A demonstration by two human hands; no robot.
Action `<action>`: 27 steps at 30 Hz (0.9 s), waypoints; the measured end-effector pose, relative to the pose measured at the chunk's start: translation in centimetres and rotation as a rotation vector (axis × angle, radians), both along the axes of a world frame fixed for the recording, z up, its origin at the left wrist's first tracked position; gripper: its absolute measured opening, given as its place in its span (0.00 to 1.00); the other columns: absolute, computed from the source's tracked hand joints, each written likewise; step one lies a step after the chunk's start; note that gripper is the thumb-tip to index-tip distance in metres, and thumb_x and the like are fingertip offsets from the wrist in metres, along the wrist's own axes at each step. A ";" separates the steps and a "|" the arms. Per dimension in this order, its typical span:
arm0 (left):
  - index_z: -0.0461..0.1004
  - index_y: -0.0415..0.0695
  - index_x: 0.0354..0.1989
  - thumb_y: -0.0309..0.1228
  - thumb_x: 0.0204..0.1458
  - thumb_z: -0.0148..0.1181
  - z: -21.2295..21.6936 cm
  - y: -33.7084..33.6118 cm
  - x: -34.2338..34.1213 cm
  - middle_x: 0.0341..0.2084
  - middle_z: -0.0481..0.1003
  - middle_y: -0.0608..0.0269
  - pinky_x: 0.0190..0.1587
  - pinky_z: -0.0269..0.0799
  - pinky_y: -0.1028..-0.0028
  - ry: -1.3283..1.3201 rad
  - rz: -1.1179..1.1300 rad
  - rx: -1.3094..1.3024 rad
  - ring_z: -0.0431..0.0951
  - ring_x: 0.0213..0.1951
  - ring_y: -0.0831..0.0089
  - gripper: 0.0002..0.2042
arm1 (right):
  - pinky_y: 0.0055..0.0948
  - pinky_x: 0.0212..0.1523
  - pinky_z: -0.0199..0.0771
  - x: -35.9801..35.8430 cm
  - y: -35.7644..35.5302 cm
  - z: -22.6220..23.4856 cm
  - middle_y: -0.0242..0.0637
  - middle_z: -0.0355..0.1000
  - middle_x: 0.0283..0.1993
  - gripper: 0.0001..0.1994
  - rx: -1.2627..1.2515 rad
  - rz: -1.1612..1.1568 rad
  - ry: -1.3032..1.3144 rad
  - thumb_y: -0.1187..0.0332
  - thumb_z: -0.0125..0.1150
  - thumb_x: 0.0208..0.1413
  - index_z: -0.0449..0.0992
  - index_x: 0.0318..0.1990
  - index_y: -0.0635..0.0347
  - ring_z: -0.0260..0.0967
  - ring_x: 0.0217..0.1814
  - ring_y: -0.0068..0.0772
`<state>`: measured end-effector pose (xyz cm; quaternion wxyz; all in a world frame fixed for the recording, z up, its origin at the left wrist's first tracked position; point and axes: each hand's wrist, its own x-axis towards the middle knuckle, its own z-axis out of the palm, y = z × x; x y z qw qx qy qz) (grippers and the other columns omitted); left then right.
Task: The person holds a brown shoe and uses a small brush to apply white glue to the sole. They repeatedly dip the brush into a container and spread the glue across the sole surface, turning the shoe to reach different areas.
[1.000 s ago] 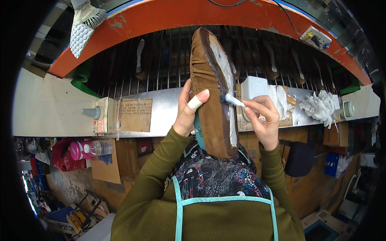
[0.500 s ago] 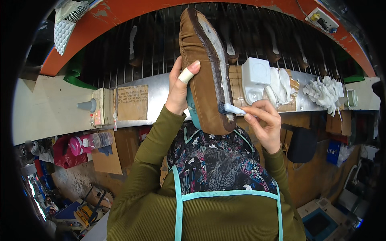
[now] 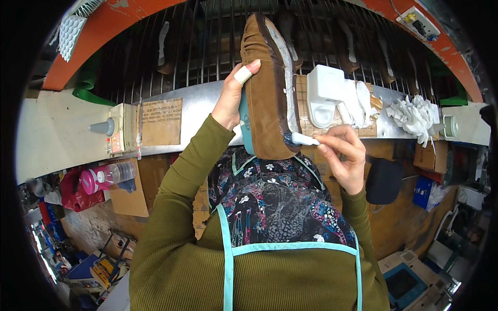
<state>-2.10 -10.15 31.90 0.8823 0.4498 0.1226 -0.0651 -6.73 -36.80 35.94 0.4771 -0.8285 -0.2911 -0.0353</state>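
A brown suede shoe upper [image 3: 265, 103] is pulled over a teal shoe last [image 3: 246, 129], toe pointing away from me. Gripping it from its left side, my left hand [image 3: 231, 101] has a pale wrap around the thumb. Along the shoe's right side runs a dark brown band, with the whitish bottom [image 3: 288, 67] partly turned from view. My right hand [image 3: 345, 158] pinches the pale handle of a small brush [image 3: 305, 139] between thumb and fingers. The brush's dark tip touches the band near the heel.
On the bench ahead stand a white plastic container [image 3: 326, 85] and crumpled white gloves or tissue [image 3: 412, 116]. To the left lie a cardboard piece [image 3: 162, 122] and a grey cone [image 3: 102, 127]. Behind, a rack of metal bars [image 3: 207, 52] carries several shoes. A black seat [image 3: 384, 181] stands lower right.
The shoe has turned a little, so less of its whitish bottom shows. The brush has shifted slightly at the heel, still touching the dark band. Both hands keep their holds.
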 end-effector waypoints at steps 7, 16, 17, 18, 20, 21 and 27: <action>0.69 0.40 0.55 0.48 0.51 0.63 0.2 -1.3 0.1 0.47 0.75 0.56 0.50 0.76 0.68 0.136 -0.132 -0.208 0.78 0.46 0.69 0.28 | 0.23 0.34 0.69 1.1 -0.1 0.9 0.33 0.70 0.35 0.11 0.072 0.066 -0.001 0.77 0.68 0.46 0.83 0.40 0.58 0.68 0.33 0.24; 0.65 0.40 0.59 0.51 0.56 0.55 0.6 -3.1 -1.1 0.51 0.72 0.51 0.54 0.75 0.63 0.181 -0.414 -0.438 0.77 0.49 0.64 0.30 | 0.22 0.33 0.72 4.4 0.5 3.1 0.34 0.70 0.36 0.11 0.087 0.296 -0.048 0.77 0.67 0.49 0.83 0.41 0.59 0.69 0.35 0.24; 0.66 0.42 0.59 0.51 0.57 0.53 0.7 -3.2 -1.7 0.51 0.73 0.52 0.54 0.75 0.64 0.178 -0.403 -0.430 0.78 0.48 0.64 0.29 | 0.22 0.33 0.72 4.8 0.6 3.3 0.34 0.70 0.36 0.10 0.089 0.327 -0.063 0.77 0.67 0.49 0.83 0.41 0.59 0.69 0.35 0.24; 0.66 0.44 0.59 0.52 0.58 0.52 0.9 -3.4 -1.8 0.52 0.73 0.53 0.54 0.75 0.65 0.251 -0.432 -0.423 0.78 0.49 0.65 0.28 | 0.22 0.33 0.72 5.1 0.8 3.5 0.34 0.70 0.36 0.10 0.087 0.356 -0.077 0.77 0.67 0.49 0.83 0.41 0.59 0.69 0.35 0.25; 0.67 0.47 0.60 0.53 0.59 0.51 1.0 -3.7 -1.9 0.53 0.73 0.55 0.54 0.75 0.66 0.340 -0.503 -0.438 0.78 0.49 0.68 0.27 | 0.23 0.34 0.73 5.6 1.2 3.9 0.34 0.70 0.36 0.10 0.102 0.407 -0.054 0.76 0.68 0.47 0.83 0.40 0.58 0.69 0.36 0.26; 0.67 0.46 0.59 0.50 0.60 0.52 1.1 -3.6 -2.4 0.52 0.73 0.56 0.55 0.74 0.68 0.339 -0.585 -0.540 0.76 0.51 0.69 0.26 | 0.23 0.35 0.73 5.9 1.3 4.0 0.34 0.70 0.36 0.10 0.103 0.433 -0.048 0.76 0.69 0.47 0.83 0.40 0.58 0.69 0.37 0.26; 0.62 0.47 0.63 0.45 0.54 0.62 1.2 -3.7 -4.9 0.54 0.70 0.60 0.59 0.70 0.71 -0.259 -0.829 0.244 0.73 0.55 0.72 0.30 | 0.25 0.34 0.68 8.0 2.8 4.6 0.34 0.70 0.37 0.11 0.190 0.660 0.063 0.74 0.70 0.46 0.84 0.39 0.58 0.68 0.38 0.27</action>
